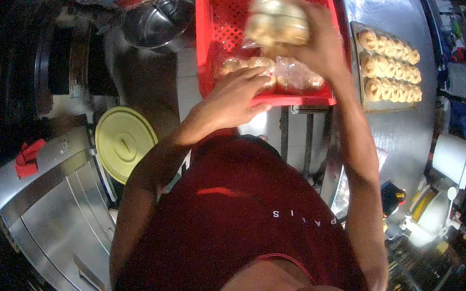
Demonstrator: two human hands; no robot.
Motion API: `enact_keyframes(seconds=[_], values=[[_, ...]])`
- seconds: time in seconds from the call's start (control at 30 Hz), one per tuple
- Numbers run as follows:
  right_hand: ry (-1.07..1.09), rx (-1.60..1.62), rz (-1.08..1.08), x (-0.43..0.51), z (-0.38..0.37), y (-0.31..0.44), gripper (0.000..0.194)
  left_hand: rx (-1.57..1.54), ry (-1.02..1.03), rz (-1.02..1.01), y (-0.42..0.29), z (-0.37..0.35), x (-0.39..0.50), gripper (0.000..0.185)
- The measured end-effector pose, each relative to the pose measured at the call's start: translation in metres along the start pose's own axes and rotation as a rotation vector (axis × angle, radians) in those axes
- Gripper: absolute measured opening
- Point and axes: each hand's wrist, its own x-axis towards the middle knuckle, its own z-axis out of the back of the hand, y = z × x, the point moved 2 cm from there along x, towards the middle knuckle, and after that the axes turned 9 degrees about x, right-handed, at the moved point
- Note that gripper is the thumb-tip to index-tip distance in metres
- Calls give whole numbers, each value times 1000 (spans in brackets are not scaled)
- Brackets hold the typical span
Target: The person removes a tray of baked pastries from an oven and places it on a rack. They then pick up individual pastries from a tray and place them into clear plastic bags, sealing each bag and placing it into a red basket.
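Observation:
My right hand point(320, 48) grips a clear plastic bag of round buns point(277, 19), blurred by motion, above a red perforated plastic crate point(202, 35). Over the crate's near edge lies my left hand point(232, 99), its fingers reaching onto bagged buns point(261, 63) on the left side. Beside them, below my right hand, another clear bag of buns point(297, 74) rests at the near end of the crate. Whether the left fingers hold a bag cannot be told.
On the steel table point(399, 129) at the right, a tray point(389, 107) bears three rows of shaped dough pieces point(391, 65). A yellow-green round lid point(125, 143) is at the left, below a metal bowl point(154, 24). A red cloth point(28, 158) lies on a steel surface far left.

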Motion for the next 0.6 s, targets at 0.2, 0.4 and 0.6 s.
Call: enact_keyframes(seconds=[0.2, 0.4, 0.6], values=[[610, -459, 30, 44, -168, -70, 51, 32, -10, 252, 34, 86, 21, 41], [64, -169, -23, -14, -91, -53, 60, -243, 73, 84, 8, 66, 54, 38], [-369, -137, -562, -269, 92, -50, 71, -362, 217, -165, -76, 11, 95, 32]])
